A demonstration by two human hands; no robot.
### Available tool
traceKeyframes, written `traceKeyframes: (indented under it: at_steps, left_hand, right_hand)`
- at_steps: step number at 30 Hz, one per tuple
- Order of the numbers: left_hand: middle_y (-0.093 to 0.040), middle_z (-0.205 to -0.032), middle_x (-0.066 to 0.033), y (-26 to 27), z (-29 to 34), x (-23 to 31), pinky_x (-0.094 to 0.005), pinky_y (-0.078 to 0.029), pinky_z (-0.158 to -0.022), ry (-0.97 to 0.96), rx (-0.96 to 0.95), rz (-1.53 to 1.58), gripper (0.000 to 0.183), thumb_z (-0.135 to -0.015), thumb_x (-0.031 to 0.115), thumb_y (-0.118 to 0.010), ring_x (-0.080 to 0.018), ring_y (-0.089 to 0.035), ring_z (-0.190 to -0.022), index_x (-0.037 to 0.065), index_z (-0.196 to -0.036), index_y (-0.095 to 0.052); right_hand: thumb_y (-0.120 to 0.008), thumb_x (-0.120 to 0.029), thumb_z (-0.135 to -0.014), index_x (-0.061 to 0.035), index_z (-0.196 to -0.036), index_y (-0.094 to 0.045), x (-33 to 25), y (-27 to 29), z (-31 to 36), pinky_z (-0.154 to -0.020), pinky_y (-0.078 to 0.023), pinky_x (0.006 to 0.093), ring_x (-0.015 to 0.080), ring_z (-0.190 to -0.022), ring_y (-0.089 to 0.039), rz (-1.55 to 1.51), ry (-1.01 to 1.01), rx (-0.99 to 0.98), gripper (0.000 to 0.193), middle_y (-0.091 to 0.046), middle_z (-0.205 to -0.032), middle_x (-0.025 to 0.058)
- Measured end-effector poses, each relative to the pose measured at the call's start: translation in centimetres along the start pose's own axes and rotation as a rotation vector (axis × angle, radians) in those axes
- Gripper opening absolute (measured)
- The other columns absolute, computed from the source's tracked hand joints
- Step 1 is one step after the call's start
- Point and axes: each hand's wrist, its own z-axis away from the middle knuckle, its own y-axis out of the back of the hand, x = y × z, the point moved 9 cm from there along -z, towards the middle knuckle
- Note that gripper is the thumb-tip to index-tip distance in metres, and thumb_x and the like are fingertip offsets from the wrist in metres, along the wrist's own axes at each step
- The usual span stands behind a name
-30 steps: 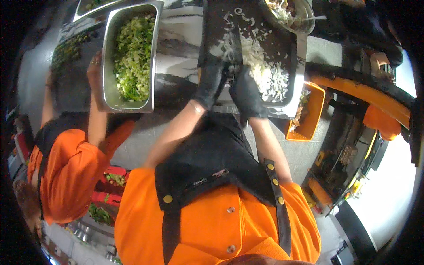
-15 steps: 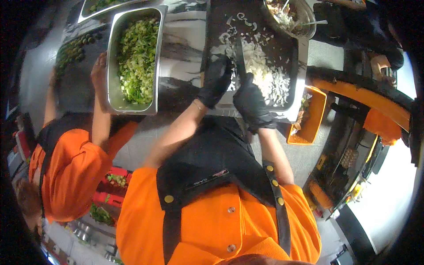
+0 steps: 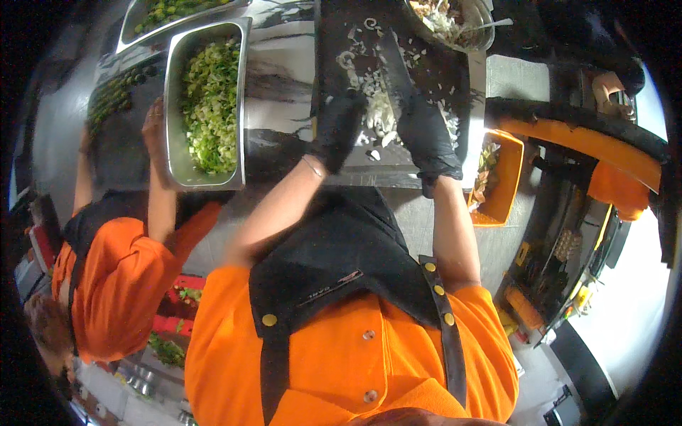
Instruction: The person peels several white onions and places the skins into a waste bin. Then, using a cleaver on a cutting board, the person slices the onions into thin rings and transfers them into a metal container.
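On the dark cutting board (image 3: 339,32) lies chopped white onion (image 3: 381,113), loosely heaped between my gloved hands. My right hand (image 3: 430,138), in a black glove, is closed round the handle of a kitchen knife (image 3: 395,62). Its broad blade points away from me, along the heap's right side. My left hand (image 3: 337,129), also black-gloved, is against the heap's left side, its fingers stretched forward and partly blurred. Onion curls and bits are strewn around the blade and beyond my right hand.
A steel pan (image 3: 240,99) of chopped green onion stands left; another pan (image 3: 131,35) lies beyond. A co-worker's hand (image 3: 154,128) is beside chopped greens (image 3: 117,92). At the far right are a glass bowl (image 3: 490,35) with food and an orange bin (image 3: 511,181) of scraps.
My right hand and the knife have shifted right and tilted. The onion that was piled on the right is now mostly between my hands, and my left hand has moved slightly left.
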Motion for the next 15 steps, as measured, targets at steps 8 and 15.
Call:
traceKeyframes:
  at_steps: [8, 15]
  left_hand:
    - [-0.063, -0.081, -0.0159, -0.2, 0.8, -1.4, -0.0401, -0.047, -0.065, -0.337, 0.103, -0.097, 0.014, -0.086, 0.012, -0.052, -0.0321, -0.063, -0.075, 0.005, -0.090, -0.063]
    - [-0.065, -0.077, -0.0179, -0.5, 1.3, 2.4, -0.0457, -0.046, -0.067, -0.501, 0.089, -0.673, 0.017, -0.086, 0.018, -0.054, -0.0350, -0.063, -0.072, 0.005, -0.084, -0.065]
  right_hand:
    - [-0.051, -0.005, -0.082, 0.0034, -0.108, -0.038, -1.4, -3.8, 3.9, -0.061, -0.049, 0.0540, 0.0465, -0.073, -0.063, 0.098, -0.222, -0.216, 0.030, -0.061, -0.073, 0.0313]
    - [-0.049, -0.007, -0.083, 0.0068, -0.116, -0.038, -1.5, -3.2, 2.0, -0.059, -0.049, 0.0529, 0.0456, -0.073, -0.063, 0.039, -0.134, -0.227, 0.037, -0.062, -0.076, 0.0312]
